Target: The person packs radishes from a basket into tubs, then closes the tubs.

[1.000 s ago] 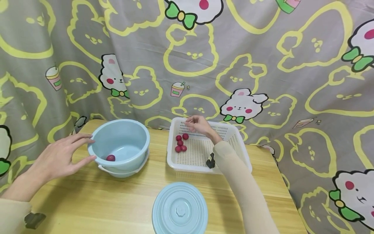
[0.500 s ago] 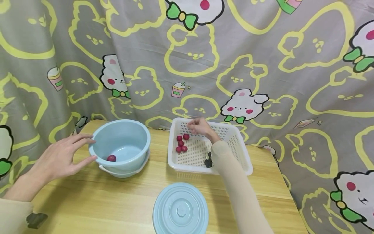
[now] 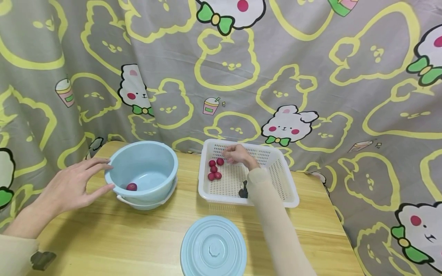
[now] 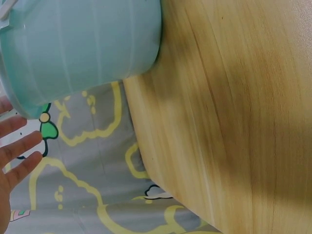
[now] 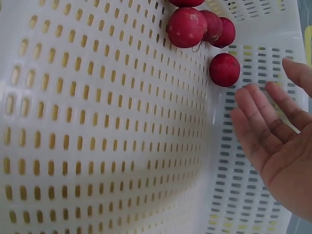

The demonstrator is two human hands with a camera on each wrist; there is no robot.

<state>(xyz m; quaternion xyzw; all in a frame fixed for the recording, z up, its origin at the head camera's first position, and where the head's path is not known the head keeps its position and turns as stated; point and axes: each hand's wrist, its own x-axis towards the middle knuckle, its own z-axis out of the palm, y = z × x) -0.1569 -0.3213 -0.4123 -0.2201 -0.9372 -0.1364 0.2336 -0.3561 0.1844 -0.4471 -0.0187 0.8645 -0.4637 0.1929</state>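
Several round red radishes (image 5: 187,28) lie in the left part of a white perforated plastic basket (image 3: 203,191). My right hand (image 5: 287,146) hovers inside the basket near its back wall, fingers loosely bent and holding nothing. One radish (image 5: 224,69) lies just off its fingertips, apart from them. My left hand (image 3: 70,188) is at the left rim of a light blue bucket (image 3: 152,195), fingers spread; its fingertips are at or touching the rim. A single radish (image 3: 131,186) lies on the bucket's floor.
A round light blue lid (image 3: 214,245) lies on the wooden table (image 3: 138,237), in front of the basket. A white handle (image 3: 165,197) hangs around the bucket. Behind the table hangs a grey patterned curtain (image 3: 179,50).
My right hand has lowered slightly into the basket, toward the radish by the back wall. The left hand stays at the bucket rim.
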